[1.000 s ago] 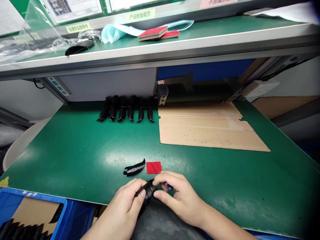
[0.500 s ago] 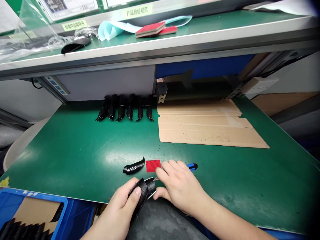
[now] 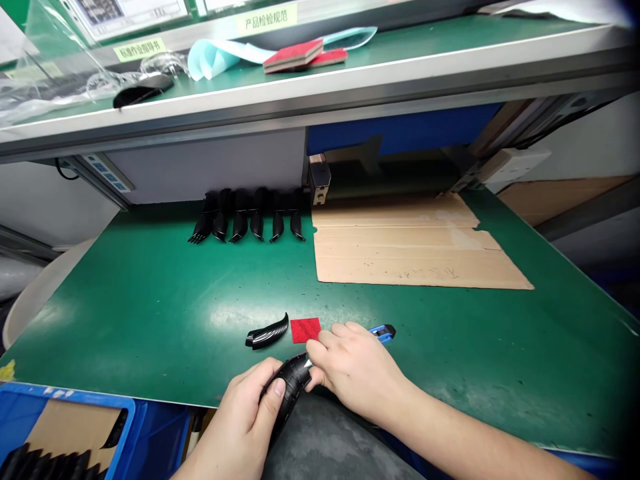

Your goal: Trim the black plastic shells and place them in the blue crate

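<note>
**Knife tip set against a black part at the table's near edge**

The left hand (image 3: 245,420) is wrapped around a black part (image 3: 290,380), thumb pressed on top. The part is glossy, rounded and ribbed, and it is held just over the near edge of the green table (image 3: 150,300). The right hand (image 3: 360,373) is closed on a blue-handled knife (image 3: 383,331), whose pale tip touches the part's upper end.

Just beyond the hands lie a curved black piece (image 3: 267,333) and, beside it, a red square (image 3: 305,329). A blue bin (image 3: 125,427) sits low on the left.

Farther back, a cardboard sheet (image 3: 410,247) lies flat on the right, and a row of black parts (image 3: 245,223) lines the rear wall. Above is a shelf (image 3: 350,73) with red pads (image 3: 300,55).
</note>
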Demonstrator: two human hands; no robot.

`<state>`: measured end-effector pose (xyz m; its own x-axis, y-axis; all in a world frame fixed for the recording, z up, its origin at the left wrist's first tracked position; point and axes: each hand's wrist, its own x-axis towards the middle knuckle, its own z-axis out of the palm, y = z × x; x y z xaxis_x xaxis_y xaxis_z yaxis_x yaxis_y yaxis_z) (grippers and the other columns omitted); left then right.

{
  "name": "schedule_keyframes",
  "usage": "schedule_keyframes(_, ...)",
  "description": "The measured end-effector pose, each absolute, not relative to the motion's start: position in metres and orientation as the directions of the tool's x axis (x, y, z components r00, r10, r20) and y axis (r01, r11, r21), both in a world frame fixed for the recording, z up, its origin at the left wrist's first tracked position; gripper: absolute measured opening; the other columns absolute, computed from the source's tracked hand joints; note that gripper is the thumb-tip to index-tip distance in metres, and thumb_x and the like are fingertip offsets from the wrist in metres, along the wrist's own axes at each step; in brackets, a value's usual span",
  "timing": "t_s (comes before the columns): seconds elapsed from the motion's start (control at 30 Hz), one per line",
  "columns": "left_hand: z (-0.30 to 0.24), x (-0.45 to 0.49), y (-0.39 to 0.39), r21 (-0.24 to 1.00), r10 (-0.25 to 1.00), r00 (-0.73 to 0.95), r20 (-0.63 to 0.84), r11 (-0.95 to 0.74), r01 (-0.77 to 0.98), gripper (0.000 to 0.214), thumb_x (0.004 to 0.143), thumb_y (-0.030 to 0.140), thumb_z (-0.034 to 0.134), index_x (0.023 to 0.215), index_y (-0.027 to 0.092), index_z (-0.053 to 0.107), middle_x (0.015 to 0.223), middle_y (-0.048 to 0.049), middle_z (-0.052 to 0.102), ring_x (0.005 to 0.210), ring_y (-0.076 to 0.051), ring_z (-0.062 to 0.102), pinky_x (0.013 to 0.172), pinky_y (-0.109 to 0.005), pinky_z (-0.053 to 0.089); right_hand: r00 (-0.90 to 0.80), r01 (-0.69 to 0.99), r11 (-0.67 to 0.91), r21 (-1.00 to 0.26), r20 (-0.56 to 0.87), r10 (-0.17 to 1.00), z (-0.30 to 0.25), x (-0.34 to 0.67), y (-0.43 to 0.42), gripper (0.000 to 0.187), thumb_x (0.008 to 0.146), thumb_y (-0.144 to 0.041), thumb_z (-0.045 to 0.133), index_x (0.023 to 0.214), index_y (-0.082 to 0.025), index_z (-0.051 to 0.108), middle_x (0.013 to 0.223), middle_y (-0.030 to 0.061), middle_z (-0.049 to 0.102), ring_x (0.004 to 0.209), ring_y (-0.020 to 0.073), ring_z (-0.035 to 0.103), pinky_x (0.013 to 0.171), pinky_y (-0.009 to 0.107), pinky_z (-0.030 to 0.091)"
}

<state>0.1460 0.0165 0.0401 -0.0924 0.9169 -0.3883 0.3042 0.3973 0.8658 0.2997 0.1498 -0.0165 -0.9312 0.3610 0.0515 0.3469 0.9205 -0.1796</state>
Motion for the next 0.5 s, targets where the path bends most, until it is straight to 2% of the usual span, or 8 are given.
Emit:
schedule_keyframes(0.07,0.039,0.146,0.017,0.859,0.911,-0.1,-0.401,0.412,0.306,0.037,0.095,0.042,0.033,0.097,0.019,0.062,0.089,-0.0049,0.062,0.082,-0.018,0.054,0.075,-0.026,0.039,-0.945,0.319,0.894,-0.316,-0.034,0.325,-0.016,0.3,0.154,0.047,0.092,-0.058,0.038,0.071,-0.02,0.055,0.066,0.0029,0.064,0.061,0.0164,0.052,0.059,0.032,0.026)
schedule_keyframes(0.17,0.032,0.147,0.014,0.858,0.891,-0.174,-0.418,0.451,0.247,0.039,0.093,0.047,0.035,0.095,0.018,0.063,0.078,-0.0032,0.06,0.073,-0.017,0.052,0.068,-0.026,0.038,-0.953,0.293,0.704,-0.647,-0.136,0.271,-0.017,0.302,0.156,0.049,0.092,-0.059,0.036,0.069,-0.02,0.052,0.063,-0.0019,0.06,0.057,0.012,0.05,0.054,0.026,0.028)
schedule_keyframes(0.23,0.026,0.148,0.011,0.866,0.876,-0.213,-0.432,0.469,0.172,0.041,0.092,0.05,0.038,0.101,0.018,0.062,0.071,-0.0019,0.059,0.068,-0.017,0.05,0.065,-0.026,0.038,-0.933,0.284,0.543,-0.79,-0.097,0.346,-0.021,0.303,0.153,0.052,0.088,-0.066,0.034,0.071,-0.02,0.049,0.065,-0.0032,0.055,0.058,0.0115,0.047,0.054,0.024,0.031)
schedule_keyframes(0.3,0.02,0.148,0.008,0.872,0.866,-0.226,-0.445,0.477,0.11,0.044,0.09,0.053,0.04,0.105,0.018,0.061,0.065,-0.0003,0.056,0.063,-0.017,0.05,0.062,-0.026,0.038,-0.88,0.252,0.469,-0.846,0.001,0.475,-0.025,0.302,0.145,0.056,0.082,-0.074,0.031,0.078,-0.02,0.048,0.073,-0.0013,0.054,0.067,0.0137,0.048,0.061,0.026,0.037)
schedule_keyframes(0.37,0.014,0.148,0.006,0.878,0.864,-0.234,-0.445,0.472,0.073,0.046,0.089,0.055,0.041,0.106,0.018,0.06,0.062,0.0005,0.054,0.061,-0.016,0.05,0.061,-0.026,0.038,-0.829,0.23,0.471,-0.852,0.082,0.553,-0.028,0.301,0.136,0.06,0.081,-0.076,0.027,0.087,-0.02,0.048,0.084,0.0027,0.054,0.078,0.0173,0.048,0.071,0.03,0.04)
schedule_keyframes(0.43,0.009,0.148,0.005,0.884,0.863,-0.249,-0.439,0.464,0.051,0.047,0.088,0.056,0.041,0.105,0.017,0.06,0.063,0.0004,0.054,0.059,-0.016,0.051,0.06,-0.026,0.038,-0.809,0.238,0.492,-0.837,0.11,0.577,-0.03,0.3,0.131,0.059,0.082,-0.074,0.026,0.088,-0.02,0.049,0.087,0.0046,0.053,0.082,0.0192,0.046,0.075,0.033,0.039)
schedule_keyframes(0.5,0.004,0.149,0.005,0.888,0.867,-0.247,-0.433,0.457,0.049,0.047,0.088,0.057,0.04,0.103,0.016,0.058,0.062,0.0004,0.055,0.056,-0.015,0.05,0.06,-0.027,0.038,-0.829,0.22,0.481,-0.848,0.098,0.55,-0.032,0.301,0.129,0.058,0.083,-0.074,0.026,0.081,-0.02,0.048,0.079,0.0026,0.05,0.075,0.0178,0.044,0.071,0.032,0.038)
